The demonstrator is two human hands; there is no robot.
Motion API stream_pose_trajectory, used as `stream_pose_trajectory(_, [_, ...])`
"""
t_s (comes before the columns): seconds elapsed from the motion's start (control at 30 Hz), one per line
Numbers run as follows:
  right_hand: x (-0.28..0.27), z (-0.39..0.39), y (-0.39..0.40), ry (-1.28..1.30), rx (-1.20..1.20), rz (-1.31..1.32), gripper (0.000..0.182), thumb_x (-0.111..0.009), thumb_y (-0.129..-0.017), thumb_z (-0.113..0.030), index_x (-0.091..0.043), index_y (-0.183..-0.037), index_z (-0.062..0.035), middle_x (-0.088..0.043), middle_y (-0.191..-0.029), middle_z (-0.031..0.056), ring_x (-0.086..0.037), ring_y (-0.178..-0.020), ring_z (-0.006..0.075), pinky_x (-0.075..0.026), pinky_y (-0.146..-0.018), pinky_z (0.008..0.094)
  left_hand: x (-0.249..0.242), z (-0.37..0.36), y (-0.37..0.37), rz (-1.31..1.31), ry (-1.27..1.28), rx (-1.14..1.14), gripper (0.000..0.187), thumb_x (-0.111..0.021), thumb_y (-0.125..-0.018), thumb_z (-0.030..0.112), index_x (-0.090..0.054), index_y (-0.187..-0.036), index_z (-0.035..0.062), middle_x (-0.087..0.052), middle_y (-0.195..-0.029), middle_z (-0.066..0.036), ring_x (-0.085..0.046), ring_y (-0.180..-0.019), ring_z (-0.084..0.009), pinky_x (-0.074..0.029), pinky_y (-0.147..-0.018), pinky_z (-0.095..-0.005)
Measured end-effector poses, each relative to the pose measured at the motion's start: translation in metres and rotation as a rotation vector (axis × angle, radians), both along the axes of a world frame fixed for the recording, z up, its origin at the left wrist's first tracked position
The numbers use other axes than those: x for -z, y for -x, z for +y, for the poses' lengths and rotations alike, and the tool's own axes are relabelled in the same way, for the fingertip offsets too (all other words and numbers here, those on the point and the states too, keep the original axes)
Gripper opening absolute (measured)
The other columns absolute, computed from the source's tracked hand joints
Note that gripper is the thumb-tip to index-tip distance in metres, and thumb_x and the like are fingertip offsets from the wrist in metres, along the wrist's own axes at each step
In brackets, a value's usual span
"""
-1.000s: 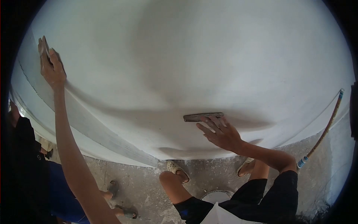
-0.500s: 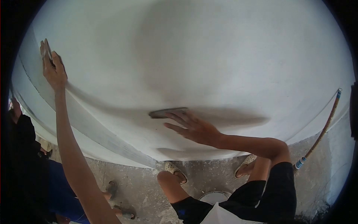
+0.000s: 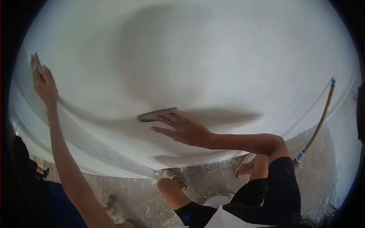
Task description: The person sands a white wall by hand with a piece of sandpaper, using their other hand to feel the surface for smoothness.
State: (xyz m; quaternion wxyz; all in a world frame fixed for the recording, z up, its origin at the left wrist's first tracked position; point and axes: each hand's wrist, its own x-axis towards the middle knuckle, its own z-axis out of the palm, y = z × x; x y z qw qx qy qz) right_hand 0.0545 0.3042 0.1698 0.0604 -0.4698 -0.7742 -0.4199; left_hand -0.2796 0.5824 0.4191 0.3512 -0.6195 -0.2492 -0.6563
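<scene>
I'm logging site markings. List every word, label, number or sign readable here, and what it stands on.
None can be read.
White plastered wall: bare, no writing.
Flat grey sanding block under the right hand: no mark legible.
Blue-and-white banded stick: stripes only, no text.

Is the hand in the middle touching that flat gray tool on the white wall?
Touching. The head view shows the right hand with its fingertips pressed against the lower edge of the flat tool, no gap between them, holding it on the wall.
</scene>
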Motion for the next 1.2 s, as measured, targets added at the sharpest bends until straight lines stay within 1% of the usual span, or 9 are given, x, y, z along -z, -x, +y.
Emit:
stream_pose_trajectory(0.23, [0.025,-0.018,-0.024,-0.149,0.088,-0.027,0.074,-0.06,-0.095,-0.027,-0.026,-0.16,-0.0194,-0.029,-0.162,0.0105,-0.031,-0.148,0.0284,-0.022,-0.123,0.0449,-0.007,-0.009,0.0,0.095,-0.056,0.052,0.052,-0.037,-0.109,0.036,-0.043,-0.152,0.0079,-0.042,-0.156,-0.018,-0.038,-0.145,-0.0347,-0.032,-0.118,-0.0414])
stream_pose_trajectory(0.3, [0.04,-0.041,-0.046,-0.013,-0.051,0.344,0.08,-0.066,-0.09,-0.035,-0.029,-0.158,-0.0162,-0.034,-0.16,0.0126,-0.035,-0.144,0.0294,-0.028,-0.121,0.0478,-0.004,0.003,0.01,0.072,-0.008,-0.014,0.052,-0.036,-0.109,0.035,-0.042,-0.152,0.0072,-0.042,-0.155,-0.019,-0.037,-0.145,-0.0358,-0.031,-0.118,-0.0402])
stream_pose_trajectory(0.37, [0.048,-0.064,-0.079,-0.135,0.083,0.311,0.081,-0.068,-0.089,-0.038,-0.032,-0.157,-0.015,-0.037,-0.158,0.0131,-0.037,-0.143,0.0302,-0.031,-0.119,0.0493,-0.001,0.02,0.023,0.012,0.051,-0.038,0.061,-0.042,-0.107,0.041,-0.05,-0.139,-0.0105,-0.051,-0.142,-0.031,-0.05,-0.131,-0.0424,-0.04,-0.11,-0.0421])
stream_pose_trajectory(0.4, [0.051,-0.077,-0.095,-0.247,0.189,0.281,0.082,-0.069,-0.087,-0.041,-0.034,-0.156,-0.0139,-0.039,-0.156,0.0136,-0.038,-0.141,0.031,-0.034,-0.116,0.0507,-0.001,0.023,0.027,0.01,0.045,-0.016,0.061,-0.042,-0.107,0.041,-0.05,-0.139,-0.0105,-0.051,-0.142,-0.031,-0.05,-0.131,-0.0424,-0.04,-0.11,-0.0421])
stream_pose_trajectory(0.67, [0.018,-0.146,-0.177,-0.445,0.2,0.468,0.064,-0.074,-0.084,-0.012,-0.05,-0.142,-0.0025,-0.052,-0.144,0.0233,-0.05,-0.134,0.0428,-0.043,-0.112,0.0539,-0.004,0.019,0.025,0.077,0.007,0.006,0.055,-0.04,-0.109,0.038,-0.042,-0.149,-0.0005,-0.046,-0.151,-0.023,-0.046,-0.137,-0.0371,-0.038,-0.111,-0.0394])
stream_pose_trajectory(0.87, [0.005,-0.156,-0.181,-0.623,0.142,0.53,0.056,-0.076,-0.078,-0.002,-0.062,-0.132,-0.0023,-0.057,-0.139,0.0206,-0.063,-0.115,0.0346,-0.053,-0.097,0.0441,0.0,0.017,0.023,0.064,0.044,0.036,0.055,-0.031,-0.109,0.041,-0.04,-0.154,0.0098,-0.04,-0.158,-0.014,-0.038,-0.145,-0.0327,-0.032,-0.118,-0.0409])
stream_pose_trajectory(1.03, [0.03,-0.154,-0.175,-0.651,0.152,0.795,0.057,-0.075,-0.077,0.005,-0.062,-0.133,-0.004,-0.062,-0.115,0.0147,-0.064,-0.097,0.0283,-0.054,-0.082,0.0393,0.005,0.029,0.04,-0.127,0.472,-0.047,0.051,-0.035,-0.108,0.017,-0.032,-0.15,-0.011,-0.035,-0.155,-0.031,-0.038,-0.142,-0.0435,-0.031,-0.119,-0.0475])
stream_pose_trajectory(1.13, [0.04,-0.148,-0.171,-0.642,0.132,0.906,0.061,-0.072,-0.079,0.008,-0.058,-0.138,-0.0031,-0.06,-0.113,0.0145,-0.064,-0.092,0.028,-0.056,-0.078,0.0367,-0.009,-0.029,-0.001,0.197,0.017,-0.05,0.049,-0.034,-0.108,0.016,-0.034,-0.149,-0.0116,-0.036,-0.154,-0.031,-0.038,-0.141,-0.0435,-0.032,-0.118,-0.0467])
stream_pose_trajectory(1.2, [0.042,-0.144,-0.164,-0.654,0.098,1.033,0.065,-0.069,-0.08,0.011,-0.056,-0.141,-0.0038,-0.058,-0.116,0.0155,-0.064,-0.089,0.0269,-0.057,-0.074,0.0345,-0.003,-0.011,0.014,0.179,0.038,-0.075,0.049,-0.033,-0.108,0.016,-0.034,-0.149,-0.0115,-0.037,-0.153,-0.031,-0.038,-0.141,-0.0435,-0.032,-0.118,-0.0466])
